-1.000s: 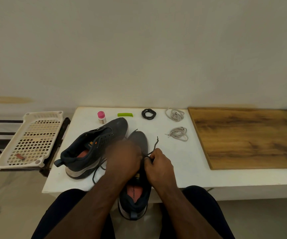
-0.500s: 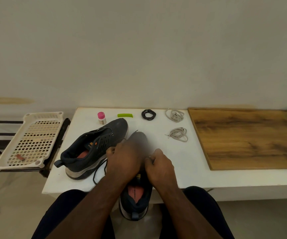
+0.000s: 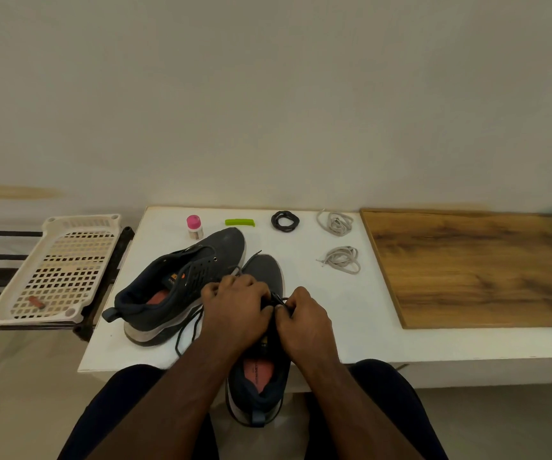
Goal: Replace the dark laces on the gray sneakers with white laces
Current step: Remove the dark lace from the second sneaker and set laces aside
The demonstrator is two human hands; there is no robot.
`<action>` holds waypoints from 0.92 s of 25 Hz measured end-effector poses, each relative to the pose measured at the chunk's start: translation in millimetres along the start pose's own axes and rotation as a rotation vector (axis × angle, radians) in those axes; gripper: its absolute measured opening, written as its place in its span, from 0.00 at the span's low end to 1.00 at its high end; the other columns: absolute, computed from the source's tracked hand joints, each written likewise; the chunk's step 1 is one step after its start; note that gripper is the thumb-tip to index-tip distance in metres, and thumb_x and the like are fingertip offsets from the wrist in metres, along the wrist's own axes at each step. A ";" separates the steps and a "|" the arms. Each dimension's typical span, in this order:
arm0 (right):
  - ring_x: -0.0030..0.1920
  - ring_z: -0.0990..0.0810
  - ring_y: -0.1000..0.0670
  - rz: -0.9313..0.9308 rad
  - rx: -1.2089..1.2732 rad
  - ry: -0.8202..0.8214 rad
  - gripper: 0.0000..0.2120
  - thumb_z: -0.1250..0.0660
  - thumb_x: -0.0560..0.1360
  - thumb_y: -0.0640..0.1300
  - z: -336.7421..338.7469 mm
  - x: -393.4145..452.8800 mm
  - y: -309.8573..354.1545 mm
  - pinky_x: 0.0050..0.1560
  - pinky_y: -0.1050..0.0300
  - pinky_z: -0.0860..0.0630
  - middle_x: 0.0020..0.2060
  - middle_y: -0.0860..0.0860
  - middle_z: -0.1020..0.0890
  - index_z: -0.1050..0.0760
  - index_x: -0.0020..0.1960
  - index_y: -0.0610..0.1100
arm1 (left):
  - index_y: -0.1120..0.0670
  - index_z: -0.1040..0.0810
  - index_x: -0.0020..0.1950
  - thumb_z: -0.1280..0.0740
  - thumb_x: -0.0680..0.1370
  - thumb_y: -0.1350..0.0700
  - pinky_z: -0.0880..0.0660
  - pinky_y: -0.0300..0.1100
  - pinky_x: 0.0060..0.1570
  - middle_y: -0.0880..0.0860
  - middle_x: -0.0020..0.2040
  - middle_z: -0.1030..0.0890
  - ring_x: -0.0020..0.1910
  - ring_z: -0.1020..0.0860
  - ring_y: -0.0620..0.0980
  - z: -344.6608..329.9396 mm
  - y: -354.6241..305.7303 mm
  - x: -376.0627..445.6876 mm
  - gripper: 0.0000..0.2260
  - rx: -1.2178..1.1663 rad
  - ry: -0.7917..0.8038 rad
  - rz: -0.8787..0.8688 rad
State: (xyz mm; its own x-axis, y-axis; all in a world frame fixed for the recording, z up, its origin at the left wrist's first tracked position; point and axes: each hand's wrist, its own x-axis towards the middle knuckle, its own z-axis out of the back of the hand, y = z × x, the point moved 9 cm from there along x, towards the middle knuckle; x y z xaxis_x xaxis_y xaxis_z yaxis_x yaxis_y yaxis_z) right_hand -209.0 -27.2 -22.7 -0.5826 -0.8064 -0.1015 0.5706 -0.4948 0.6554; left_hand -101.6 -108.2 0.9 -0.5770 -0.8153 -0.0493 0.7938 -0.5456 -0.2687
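Both hands sit over the near sneaker (image 3: pixel 261 370), which lies toe-away with its heel hanging off the white table's (image 3: pixel 351 313) front edge. The left hand (image 3: pixel 235 313) curls across the lacing area; what it grips underneath cannot be told. The right hand (image 3: pixel 304 322) pinches the dark lace (image 3: pixel 276 298) at the eyelets, fingers tightly curled. More dark lace trails off to the left between the 2 shoes. The second sneaker (image 3: pixel 181 287) lies tilted on its side just left, toe near a pink-capped bottle (image 3: pixel 195 226). Along the far edge sit a green clip (image 3: pixel 239 222), a coiled black lace (image 3: pixel 285 221) and 2 white lace bundles (image 3: pixel 336 223) (image 3: pixel 342 259), well apart from the hands.
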 end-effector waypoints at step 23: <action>0.39 0.23 0.51 -0.022 0.002 -0.012 0.07 0.40 0.78 0.51 5.8 2.4 -3.2 0.41 0.52 0.24 0.39 0.53 0.23 0.33 0.46 0.48 | 0.42 0.23 0.51 0.38 0.75 0.43 0.38 0.54 0.64 0.41 0.55 0.26 0.61 0.30 0.47 10.5 22.7 5.9 0.08 -0.098 -0.049 0.078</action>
State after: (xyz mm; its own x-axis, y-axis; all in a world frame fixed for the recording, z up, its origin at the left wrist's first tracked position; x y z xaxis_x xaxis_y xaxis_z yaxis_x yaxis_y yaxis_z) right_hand -215.6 -25.7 -20.7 -0.6018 -0.7915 -0.1070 0.5564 -0.5115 0.6548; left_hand -84.9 -127.4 4.6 -0.5025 -0.8641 -0.0277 0.8119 -0.4606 -0.3586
